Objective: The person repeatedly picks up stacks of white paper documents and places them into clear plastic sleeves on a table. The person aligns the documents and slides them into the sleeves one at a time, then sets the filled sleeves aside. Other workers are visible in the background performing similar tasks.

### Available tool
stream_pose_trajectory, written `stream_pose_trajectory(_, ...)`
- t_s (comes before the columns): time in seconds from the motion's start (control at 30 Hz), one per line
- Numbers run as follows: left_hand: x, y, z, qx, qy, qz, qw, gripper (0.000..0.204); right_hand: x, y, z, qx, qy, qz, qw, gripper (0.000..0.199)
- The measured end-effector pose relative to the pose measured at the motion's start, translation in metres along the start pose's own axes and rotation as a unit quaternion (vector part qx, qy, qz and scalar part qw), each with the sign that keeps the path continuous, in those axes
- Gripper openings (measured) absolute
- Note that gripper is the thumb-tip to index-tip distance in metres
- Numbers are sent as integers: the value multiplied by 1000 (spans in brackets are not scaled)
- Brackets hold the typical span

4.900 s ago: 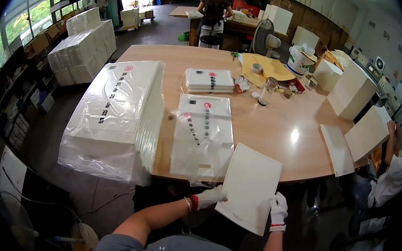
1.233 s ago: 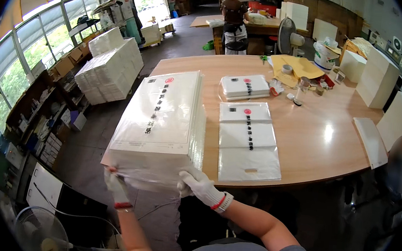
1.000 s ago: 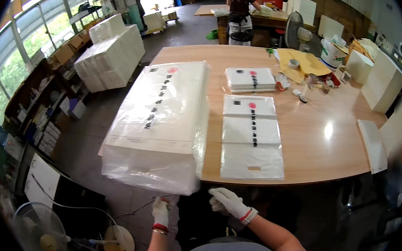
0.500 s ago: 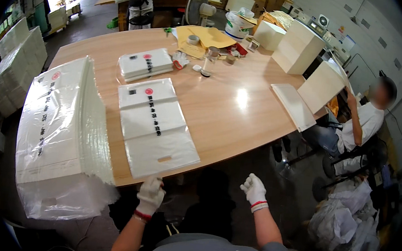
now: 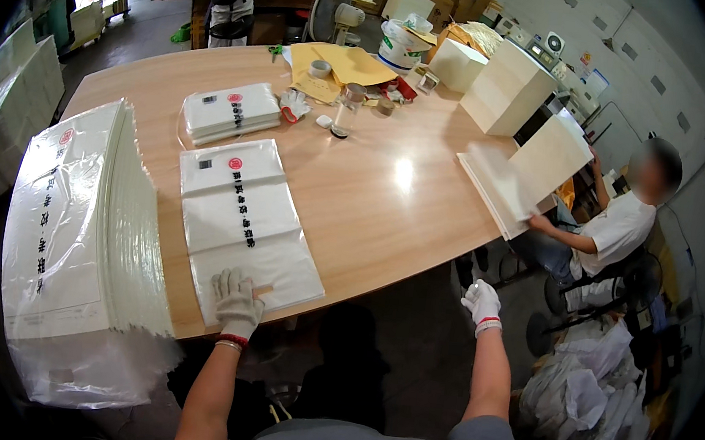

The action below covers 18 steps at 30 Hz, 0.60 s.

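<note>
My left hand (image 5: pixel 237 302), in a white glove, rests flat on the near end of a flat clear plastic bag (image 5: pixel 244 220) with a red dot and black lettering, lying on the round wooden table (image 5: pixel 389 194). My right hand (image 5: pixel 482 304), also gloved, hangs in the air past the table's near edge, fingers loosely curled and holding nothing. To the left lies a tall stack of white sheets wrapped in clear plastic (image 5: pixel 84 228), overhanging the table edge.
A smaller pile of folded bags (image 5: pixel 230 111) lies farther back. A glass (image 5: pixel 347 111), tape roll, yellow envelopes (image 5: pixel 337 67), a white bucket (image 5: pixel 402 45) and white boxes (image 5: pixel 507 86) crowd the far side. A seated person (image 5: pixel 614 232) at right handles white boards (image 5: pixel 509 184). Crumpled plastic fills a bin (image 5: pixel 586 395).
My view has swung from the big wrapped stack toward the right. My left hand has come down onto the flat bag; my right hand has moved out right, away from the table.
</note>
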<state>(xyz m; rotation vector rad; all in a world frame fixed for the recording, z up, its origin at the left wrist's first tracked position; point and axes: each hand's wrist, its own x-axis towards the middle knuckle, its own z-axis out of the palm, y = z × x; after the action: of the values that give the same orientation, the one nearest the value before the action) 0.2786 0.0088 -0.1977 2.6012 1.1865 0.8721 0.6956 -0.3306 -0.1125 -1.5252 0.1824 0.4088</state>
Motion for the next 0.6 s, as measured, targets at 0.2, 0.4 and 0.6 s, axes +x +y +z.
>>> stream_pose_trajectory(0.2, -3, -4, 1, 0, 16, 1, 1000, 27, 20, 5, 20, -55, -14, -7, 998, 23)
stream_pose_trajectory(0.4, 2, 3, -11, 3, -18, 1, 1000, 23, 35, 9, 36, -93, -17, 3, 996, 23)
stream_pose_trajectory(0.6, 2, -1, -10, 3, -12, 18, 1000, 22, 40, -14, 63, -145, -44, -23, 988, 26)
